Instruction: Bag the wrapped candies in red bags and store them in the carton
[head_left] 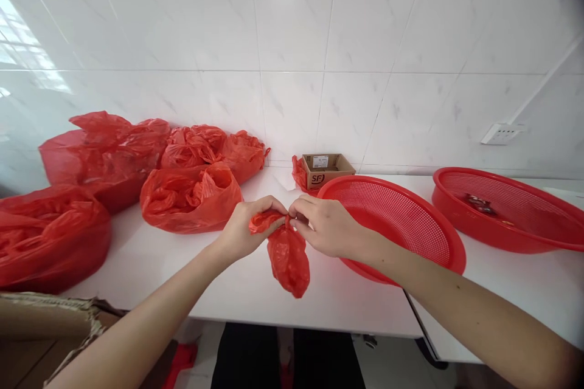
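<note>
Left hand (244, 228), right hand (326, 228): fingers grasping red bag (289, 264) at neck.
Surface (237, 295) shows towards front edge (246, 320) (basket (433, 243) near right hand); larger bags (191, 206) crowd left side.

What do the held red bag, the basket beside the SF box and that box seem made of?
Held bag: likely plastic film, glossy and crinkled. Basket: probably rigid plastic, smooth-rimmed and evenly perforated. SF box: apparently cardboard, matte brown with dark print.
</note>
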Tool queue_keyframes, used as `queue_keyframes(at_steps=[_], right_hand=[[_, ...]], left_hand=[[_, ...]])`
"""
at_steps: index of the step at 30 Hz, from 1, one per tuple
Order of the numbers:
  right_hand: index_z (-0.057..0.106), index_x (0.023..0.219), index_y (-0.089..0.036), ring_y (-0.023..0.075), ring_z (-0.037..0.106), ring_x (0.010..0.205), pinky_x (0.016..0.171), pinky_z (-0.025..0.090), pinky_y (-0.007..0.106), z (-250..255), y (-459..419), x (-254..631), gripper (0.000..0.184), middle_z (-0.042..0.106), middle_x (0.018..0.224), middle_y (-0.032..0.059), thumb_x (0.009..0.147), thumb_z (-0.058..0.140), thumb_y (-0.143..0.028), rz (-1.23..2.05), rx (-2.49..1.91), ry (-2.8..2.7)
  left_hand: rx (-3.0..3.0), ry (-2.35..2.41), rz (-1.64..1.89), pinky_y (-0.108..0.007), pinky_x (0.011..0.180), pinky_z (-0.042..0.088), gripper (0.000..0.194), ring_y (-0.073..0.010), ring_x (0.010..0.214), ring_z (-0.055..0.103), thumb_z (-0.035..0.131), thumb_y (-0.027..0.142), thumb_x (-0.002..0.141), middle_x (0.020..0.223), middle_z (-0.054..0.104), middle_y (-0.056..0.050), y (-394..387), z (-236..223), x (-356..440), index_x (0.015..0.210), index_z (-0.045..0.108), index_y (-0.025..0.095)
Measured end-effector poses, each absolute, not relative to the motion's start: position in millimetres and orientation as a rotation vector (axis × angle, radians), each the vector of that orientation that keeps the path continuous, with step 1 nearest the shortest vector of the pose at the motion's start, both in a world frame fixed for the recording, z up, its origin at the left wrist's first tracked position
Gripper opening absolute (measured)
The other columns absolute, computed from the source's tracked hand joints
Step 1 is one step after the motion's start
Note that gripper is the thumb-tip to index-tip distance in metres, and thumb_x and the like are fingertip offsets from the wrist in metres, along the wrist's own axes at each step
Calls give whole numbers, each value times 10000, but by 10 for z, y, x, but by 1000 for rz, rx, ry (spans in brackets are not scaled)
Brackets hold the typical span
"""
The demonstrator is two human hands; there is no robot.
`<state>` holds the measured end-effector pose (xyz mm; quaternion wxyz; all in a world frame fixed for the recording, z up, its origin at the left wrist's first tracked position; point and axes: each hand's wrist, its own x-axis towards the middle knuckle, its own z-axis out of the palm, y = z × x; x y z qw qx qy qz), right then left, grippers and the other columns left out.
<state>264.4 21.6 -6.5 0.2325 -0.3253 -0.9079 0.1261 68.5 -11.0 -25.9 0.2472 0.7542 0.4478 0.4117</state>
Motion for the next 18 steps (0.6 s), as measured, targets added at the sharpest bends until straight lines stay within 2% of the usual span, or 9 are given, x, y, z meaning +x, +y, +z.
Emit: queue_keyframes(at_steps=[4,7,12,15,18], right_hand=[[621,905,-125,174,519,712,547,244,308,-21,185,2635,193,633,877,95,875,434,-89,-316,-796,-2760],[623,889,-122,183,519,711,550,225,319,-9,157,2660,226,632,852,101,846,413,-50,-411,-799,-2795],[562,769,-169,119,468,616,506,221,275,-18,67,2663,71,621,793,18,773,518,-114,87,-989,-2647],[535,772,-191,101,500,634,544,304,248,-51,-34,2598,70,618,790,-19,788,528,-123,412,-919,-2464],[553,838,-225,110,556,709,597,391,234,-182,-184,2532,87,629,829,-26,839,514,-147,764,-805,-2262]], left_hand=[[2097,1152,1054,-258,551,481,99,-126,555,591,591,287,867,666,642,14,-82,-265,670,830,610,197],[2281,1163,1043,-253,614,485,103,-130,624,620,596,278,870,706,673,4,-47,-215,616,805,607,199],[2393,1278,1031,-257,635,494,150,-150,690,647,606,324,874,780,713,-22,-105,-9,456,842,670,192],[2325,1405,1146,-242,693,504,157,-135,741,645,646,325,855,782,697,6,-296,185,251,797,680,183],[2079,1641,1469,-256,785,502,189,-118,819,652,700,342,804,814,682,50,-603,450,-269,795,654,159]])
